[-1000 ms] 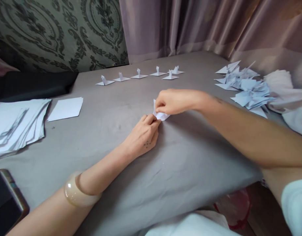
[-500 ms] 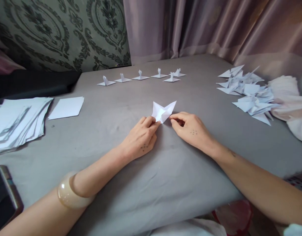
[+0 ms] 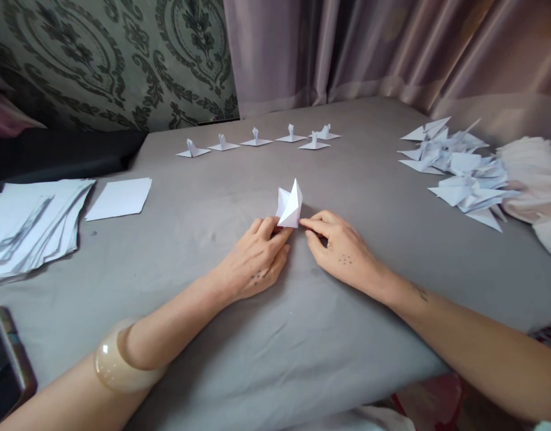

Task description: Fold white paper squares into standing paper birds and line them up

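Observation:
A small folded piece of white paper (image 3: 291,206) stands at the middle of the grey-covered surface, two pointed flaps rising from it. My left hand (image 3: 257,254) is closed on its lower left edge, the fingertips partly hidden. From the other side, the stretched index finger of my right hand (image 3: 341,245) touches the lower right edge of the paper. The right thumb sits lower, apart from the paper, with a gap between it and the index finger.
Several folded paper figures (image 3: 256,140) stand in a row at the back. More lie heaped (image 3: 471,179) at the right beside pale cloth (image 3: 529,173). At left are a stack of paper sheets (image 3: 37,221), a smaller stack (image 3: 120,199) and a phone (image 3: 8,359).
The right flap of the folded paper has swung upward and inward, so the paper looks narrower. My right hand has moved slightly left, its index finger now straighter.

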